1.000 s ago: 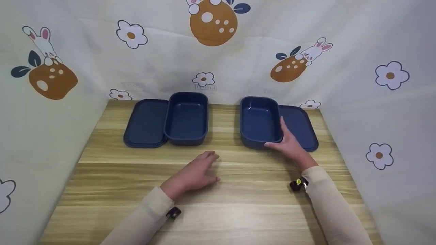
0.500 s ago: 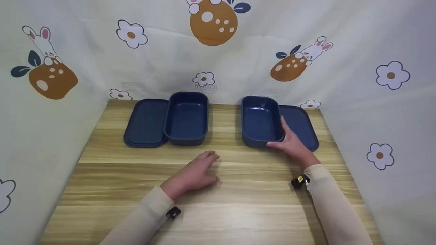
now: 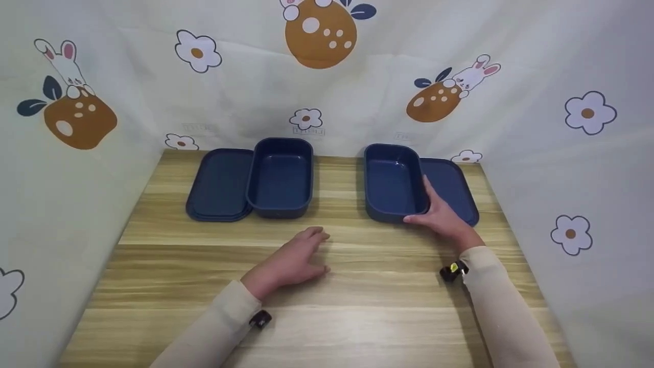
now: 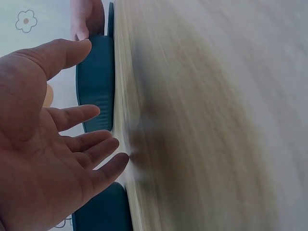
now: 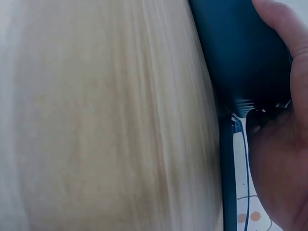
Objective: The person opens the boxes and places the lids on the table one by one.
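Two dark blue, lidless rectangular boxes stand at the back of the table in the head view. My right hand (image 3: 442,217) grips the right box (image 3: 392,179) at its near right corner, thumb on the front wall and fingers along the right side. In the right wrist view the thumb (image 5: 284,24) lies against the box wall, while the fingertips are mostly hidden. My left hand (image 3: 288,263) holds nothing, its fingers loosely spread above the table in front of the left box (image 3: 280,176). Both boxes look empty inside.
A flat blue lid (image 3: 222,184) lies left of the left box. Another blue lid (image 3: 452,189) lies right of the right box, partly covered from view by box and hand. Patterned cloth (image 3: 245,92) encloses the wooden table (image 3: 337,317) at the back and sides.
The right box has shifted slightly to the right together with my right hand, closer over its neighbouring lid. My left hand, the left box and its lid have stayed put.
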{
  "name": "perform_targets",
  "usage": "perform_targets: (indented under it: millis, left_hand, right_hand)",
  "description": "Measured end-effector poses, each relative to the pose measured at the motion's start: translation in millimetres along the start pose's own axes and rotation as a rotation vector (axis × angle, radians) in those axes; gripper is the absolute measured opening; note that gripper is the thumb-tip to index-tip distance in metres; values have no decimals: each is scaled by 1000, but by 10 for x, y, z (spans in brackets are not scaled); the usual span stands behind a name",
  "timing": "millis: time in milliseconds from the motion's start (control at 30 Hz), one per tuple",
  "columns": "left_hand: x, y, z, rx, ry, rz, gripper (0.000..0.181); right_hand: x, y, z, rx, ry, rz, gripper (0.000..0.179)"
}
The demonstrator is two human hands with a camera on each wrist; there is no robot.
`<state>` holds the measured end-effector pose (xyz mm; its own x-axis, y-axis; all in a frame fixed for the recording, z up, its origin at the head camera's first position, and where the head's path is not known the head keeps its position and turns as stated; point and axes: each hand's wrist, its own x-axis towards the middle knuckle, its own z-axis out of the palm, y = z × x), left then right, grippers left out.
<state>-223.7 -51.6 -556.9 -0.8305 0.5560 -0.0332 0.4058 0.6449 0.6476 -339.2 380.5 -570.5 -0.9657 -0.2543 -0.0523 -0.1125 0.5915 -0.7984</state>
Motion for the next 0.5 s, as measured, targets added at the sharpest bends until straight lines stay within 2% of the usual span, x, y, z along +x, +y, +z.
perform_targets:
  millis: [267, 400, 500]
  left_hand:
    - [5, -18, 6, -6, -1, 20, 75]
    - [2, -10, 5, -11, -2, 16, 76]
    - [-5, -1, 2, -18, -6, 5, 75]
  right_hand:
    - [-10, -23, -32, 69, -19, -6, 139]
    - [-5, -20, -36, 74, -17, -13, 140]
    - [-30, -100, -46, 87, -22, -3, 139]
